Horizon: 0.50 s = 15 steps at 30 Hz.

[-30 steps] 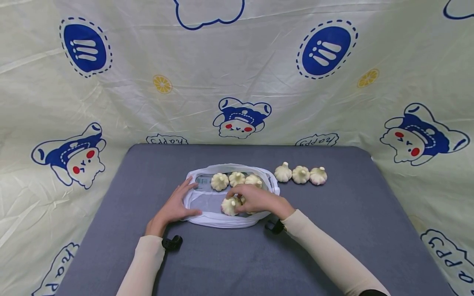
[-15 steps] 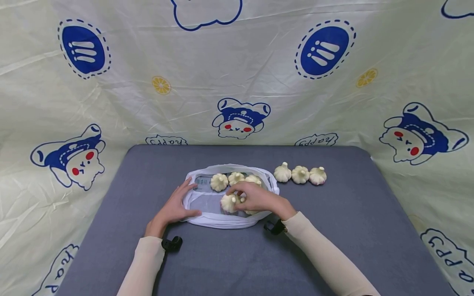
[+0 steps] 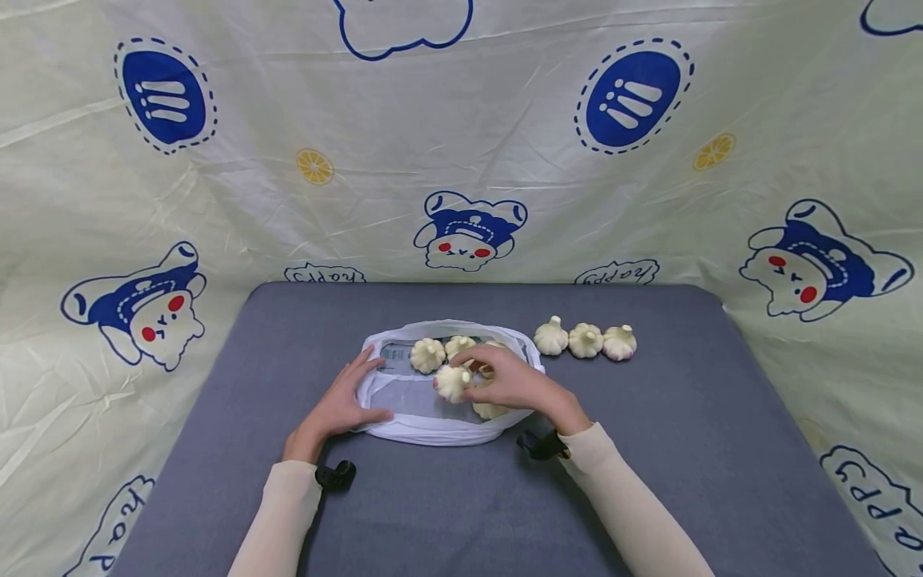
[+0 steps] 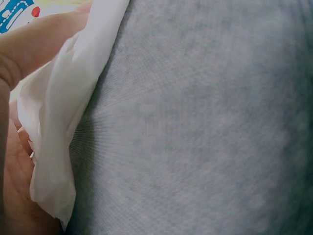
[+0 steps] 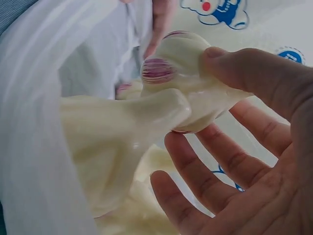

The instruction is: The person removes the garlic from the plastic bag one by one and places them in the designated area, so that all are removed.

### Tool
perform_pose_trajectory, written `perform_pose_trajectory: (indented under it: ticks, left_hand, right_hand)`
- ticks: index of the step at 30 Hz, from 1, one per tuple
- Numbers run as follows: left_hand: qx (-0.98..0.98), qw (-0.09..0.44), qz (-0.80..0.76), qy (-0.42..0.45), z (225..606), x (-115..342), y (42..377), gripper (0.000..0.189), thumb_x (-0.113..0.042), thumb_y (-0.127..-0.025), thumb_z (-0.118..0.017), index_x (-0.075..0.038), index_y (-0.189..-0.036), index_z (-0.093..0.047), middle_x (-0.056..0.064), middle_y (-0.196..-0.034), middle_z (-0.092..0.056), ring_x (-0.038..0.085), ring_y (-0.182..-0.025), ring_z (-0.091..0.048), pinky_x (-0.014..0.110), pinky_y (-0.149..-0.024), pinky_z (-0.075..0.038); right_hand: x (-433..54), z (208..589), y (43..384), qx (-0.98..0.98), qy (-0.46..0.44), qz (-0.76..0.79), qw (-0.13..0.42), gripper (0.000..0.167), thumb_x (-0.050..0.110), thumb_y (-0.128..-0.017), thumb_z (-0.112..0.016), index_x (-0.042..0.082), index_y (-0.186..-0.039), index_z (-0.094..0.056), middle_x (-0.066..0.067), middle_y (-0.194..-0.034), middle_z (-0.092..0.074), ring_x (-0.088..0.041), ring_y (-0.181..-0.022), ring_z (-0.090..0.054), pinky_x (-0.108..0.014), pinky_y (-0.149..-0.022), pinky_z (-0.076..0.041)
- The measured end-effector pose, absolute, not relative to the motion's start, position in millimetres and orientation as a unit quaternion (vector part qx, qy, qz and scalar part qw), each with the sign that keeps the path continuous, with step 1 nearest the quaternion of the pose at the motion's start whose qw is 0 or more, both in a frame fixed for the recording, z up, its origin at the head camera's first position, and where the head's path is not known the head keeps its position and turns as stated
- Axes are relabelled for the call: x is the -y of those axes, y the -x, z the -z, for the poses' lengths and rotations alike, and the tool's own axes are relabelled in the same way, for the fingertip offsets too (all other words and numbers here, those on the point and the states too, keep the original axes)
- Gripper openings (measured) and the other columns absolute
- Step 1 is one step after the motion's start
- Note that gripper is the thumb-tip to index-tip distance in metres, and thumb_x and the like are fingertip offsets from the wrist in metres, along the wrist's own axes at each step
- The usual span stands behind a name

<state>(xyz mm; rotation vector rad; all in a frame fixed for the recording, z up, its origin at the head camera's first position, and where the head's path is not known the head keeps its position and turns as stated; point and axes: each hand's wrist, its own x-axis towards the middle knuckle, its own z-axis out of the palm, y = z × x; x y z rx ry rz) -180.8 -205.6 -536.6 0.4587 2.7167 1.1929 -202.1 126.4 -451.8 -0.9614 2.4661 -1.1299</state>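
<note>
My right hand (image 3: pixel 508 378) pinches a garlic bulb (image 3: pixel 453 384) between thumb and fingertips, over the opening of a white plastic bag (image 3: pixel 433 433). Purple streaks mark the held garlic bulb (image 5: pixel 181 73) in the right wrist view. Inside the bag, garlic bulbs sit at the back (image 3: pixel 428 355), and another bulb (image 3: pixel 490 410) shows below my right hand, which partly covers the group. My left hand (image 3: pixel 342 398) holds the bag's left end, thumb and fingers spread at its rim. In the left wrist view the white plastic (image 4: pixel 58 132) lies between thumb and palm.
Three more garlic bulbs (image 3: pixel 586 340) stand in a row to the right of the bag. Everything lies on a table covered in grey cloth (image 3: pixel 433 513). A pale printed sheet (image 3: pixel 461 112) hangs behind the table and at its sides.
My right hand has raised the pinched garlic bulb slightly and shifted away from the bag's front rim, uncovering more of the bulb below. The left hand and the bag stay where they were.
</note>
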Motion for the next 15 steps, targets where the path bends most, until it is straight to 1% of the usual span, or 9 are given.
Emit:
perform_pose_trajectory:
  ticks: [5,8,15]
  left_hand:
    - [-0.905,0.075,-0.392,-0.149,537,205,181,0.091,-0.037,-0.078,-0.088,-0.009,-0.154,-0.046,0.013,-0.173,-0.017,0.044,-0.158,-0.013,0.064,-0.127,-0.007]
    - [-0.904,0.075,-0.393,-0.15,536,205,181,0.091,-0.036,-0.078,-0.088,-0.008,-0.154,-0.046,0.013,-0.173,-0.017,0.044,-0.158,-0.013,0.064,-0.127,-0.007]
    - [-0.902,0.071,-0.395,-0.156,536,206,181,0.092,-0.037,-0.077,-0.088,-0.008,-0.154,-0.046,0.013,-0.173,-0.017,0.044,-0.158,-0.014,0.064,-0.127,-0.007]
  right_hand:
    - [-133,449,197,-0.84,0.31,0.427,0.124,0.047,0.02,-0.09,-0.08,0.012,-0.133,-0.065,-0.006,-0.134,-0.066,-0.028,-0.118,-0.064,-0.054,-0.102,-0.054]
    - [-136,446,194,-0.837,0.302,0.441,0.114,0.049,0.021,-0.091,-0.08,0.012,-0.136,-0.064,-0.007,-0.138,-0.065,-0.03,-0.123,-0.064,-0.054,-0.103,-0.054]
    - [-144,437,193,-0.837,0.292,0.456,0.078,0.044,0.022,-0.092,-0.079,0.014,-0.133,-0.066,-0.007,-0.133,-0.067,-0.03,-0.12,-0.064,-0.055,-0.102,-0.054]
